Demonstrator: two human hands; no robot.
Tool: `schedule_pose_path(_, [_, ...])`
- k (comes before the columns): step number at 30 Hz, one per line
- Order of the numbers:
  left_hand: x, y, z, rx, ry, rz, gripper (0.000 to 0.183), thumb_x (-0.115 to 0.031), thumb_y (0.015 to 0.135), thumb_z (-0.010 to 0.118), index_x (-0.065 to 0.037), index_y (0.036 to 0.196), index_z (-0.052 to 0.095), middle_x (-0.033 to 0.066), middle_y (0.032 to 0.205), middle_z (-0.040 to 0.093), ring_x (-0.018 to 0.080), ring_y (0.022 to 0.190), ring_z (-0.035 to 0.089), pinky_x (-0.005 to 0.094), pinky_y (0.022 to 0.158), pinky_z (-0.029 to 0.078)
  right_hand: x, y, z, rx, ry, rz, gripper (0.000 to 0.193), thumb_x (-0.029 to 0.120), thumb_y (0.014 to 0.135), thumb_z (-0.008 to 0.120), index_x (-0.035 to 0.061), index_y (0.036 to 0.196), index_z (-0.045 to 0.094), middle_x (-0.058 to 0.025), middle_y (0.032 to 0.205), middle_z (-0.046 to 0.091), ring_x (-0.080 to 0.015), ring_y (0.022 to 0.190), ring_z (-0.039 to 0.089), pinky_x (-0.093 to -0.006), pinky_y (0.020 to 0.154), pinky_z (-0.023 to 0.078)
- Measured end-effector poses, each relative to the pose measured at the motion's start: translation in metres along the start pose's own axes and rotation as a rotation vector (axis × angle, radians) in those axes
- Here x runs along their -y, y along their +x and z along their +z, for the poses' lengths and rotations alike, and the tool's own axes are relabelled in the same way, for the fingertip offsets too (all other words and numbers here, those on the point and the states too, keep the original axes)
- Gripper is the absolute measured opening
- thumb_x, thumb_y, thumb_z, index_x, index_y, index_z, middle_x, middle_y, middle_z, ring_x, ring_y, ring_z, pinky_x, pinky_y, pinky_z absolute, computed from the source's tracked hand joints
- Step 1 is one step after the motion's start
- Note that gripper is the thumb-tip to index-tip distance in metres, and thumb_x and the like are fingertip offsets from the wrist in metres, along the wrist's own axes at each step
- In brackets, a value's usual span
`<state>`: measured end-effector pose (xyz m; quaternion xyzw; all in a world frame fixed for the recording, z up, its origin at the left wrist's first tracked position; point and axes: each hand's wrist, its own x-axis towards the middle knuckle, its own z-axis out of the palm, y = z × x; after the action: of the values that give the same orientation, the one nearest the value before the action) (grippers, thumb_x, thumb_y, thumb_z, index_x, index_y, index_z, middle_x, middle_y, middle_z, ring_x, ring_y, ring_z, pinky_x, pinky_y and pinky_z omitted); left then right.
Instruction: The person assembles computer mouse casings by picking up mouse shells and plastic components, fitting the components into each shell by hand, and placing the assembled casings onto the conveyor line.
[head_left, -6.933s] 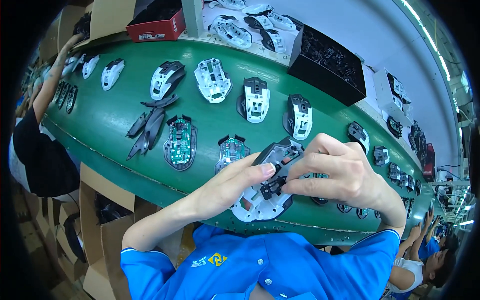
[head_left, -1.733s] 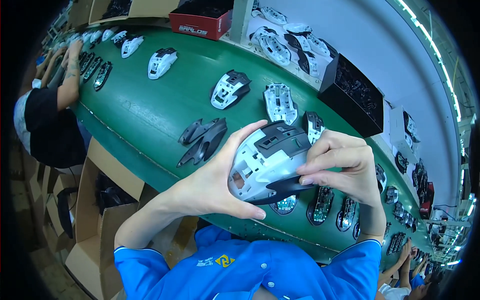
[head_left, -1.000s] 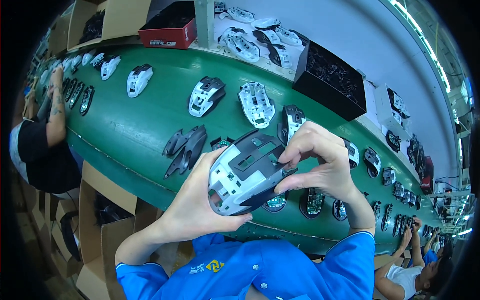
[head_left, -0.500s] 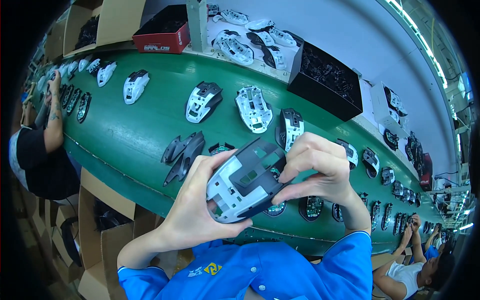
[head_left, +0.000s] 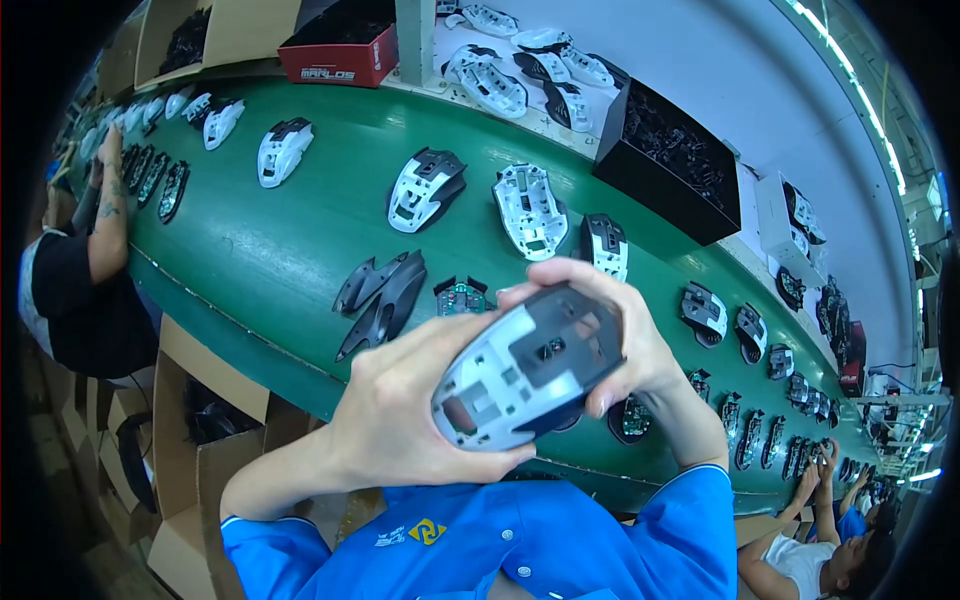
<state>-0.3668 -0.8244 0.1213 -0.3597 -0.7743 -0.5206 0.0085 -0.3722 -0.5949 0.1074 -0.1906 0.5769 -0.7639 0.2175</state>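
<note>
Between my two hands, above the near edge of the green bench, is a white and dark grey computer mouse shell (head_left: pixel 500 385) with cut-outs in its top. My left hand (head_left: pixel 385 410) wraps around its white end, fingers above and thumb below. My right hand (head_left: pixel 630 335) grips the dark end, fingers over the far side and thumb at the near side. Just beyond lie black curved side panels (head_left: pixel 385 300) and a green circuit board on a dark base (head_left: pixel 462 297). Farther off are a white shell with its inside showing (head_left: pixel 530 215) and another white and grey shell (head_left: pixel 425 190).
Mouse shells and circuit boards line the green bench (head_left: pixel 300 225) on both sides. A black box of small dark parts (head_left: pixel 670 165) and a red box (head_left: pixel 340 55) stand along the back. Cardboard boxes (head_left: pixel 215 390) are at lower left. Co-workers sit left (head_left: pixel 85 290) and right (head_left: pixel 810 550).
My right hand has gone from pinching at the shell's side to wrapping around its dark end. The shell has turned slightly and moved a little right.
</note>
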Motion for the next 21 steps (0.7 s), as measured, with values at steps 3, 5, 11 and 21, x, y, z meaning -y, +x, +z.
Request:
schedule_pose_path(3, [0.013, 0.012, -0.006, 0.119, -0.092, -0.164, 0.07, -0.025, 0.056, 0.084, 0.007, 0.112, 0.058, 0.0168, 0.092, 0.064, 0.025, 0.078, 0.066, 0.0326, 0.07, 0.053, -0.006, 0.013, -0.004, -0.164, 0.137, 0.072, 0.11, 0.035, 0.047, 0.093, -0.0049, 0.133, 0.038, -0.0222, 0.127, 0.051, -0.028, 0.117, 0.053, -0.0393, 0.101, 0.041])
schedule_pose_path(5, [0.018, 0.009, -0.004, 0.147, -0.071, -0.153, 0.068, -0.024, 0.057, 0.084, 0.007, 0.111, 0.057, 0.0174, 0.095, 0.064, 0.0252, 0.083, 0.066, 0.0332, 0.072, 0.053, -0.011, 0.009, -0.008, -0.144, 0.06, 0.098, 0.111, 0.035, 0.046, 0.093, -0.0053, 0.133, 0.038, -0.0227, 0.126, 0.052, -0.0277, 0.117, 0.052, -0.0394, 0.101, 0.04])
schedule_pose_path(11, [0.03, 0.006, 0.029, 0.112, -0.383, -0.283, 0.08, -0.027, 0.06, 0.086, 0.006, 0.124, 0.048, 0.0168, 0.111, 0.057, 0.0269, 0.105, 0.058, 0.035, 0.09, 0.045, -0.003, -0.017, -0.005, -0.144, -0.351, -0.051, 0.099, 0.021, 0.051, 0.092, -0.0034, 0.132, 0.041, -0.0189, 0.13, 0.051, -0.0272, 0.123, 0.048, -0.0396, 0.106, 0.036])
schedule_pose_path(21, [0.077, 0.01, 0.036, 0.049, -1.124, -0.714, 0.065, -0.046, 0.083, 0.06, 0.002, 0.123, 0.041, 0.0092, 0.092, 0.06, 0.0043, 0.037, 0.037, 0.0182, 0.032, 0.025, 0.092, -0.027, -0.131, -0.435, -1.065, 0.14, 0.04, 0.018, 0.079, 0.069, 0.0019, 0.115, 0.062, -0.0142, 0.115, 0.062, -0.0223, 0.097, 0.063, -0.0355, 0.086, 0.05])
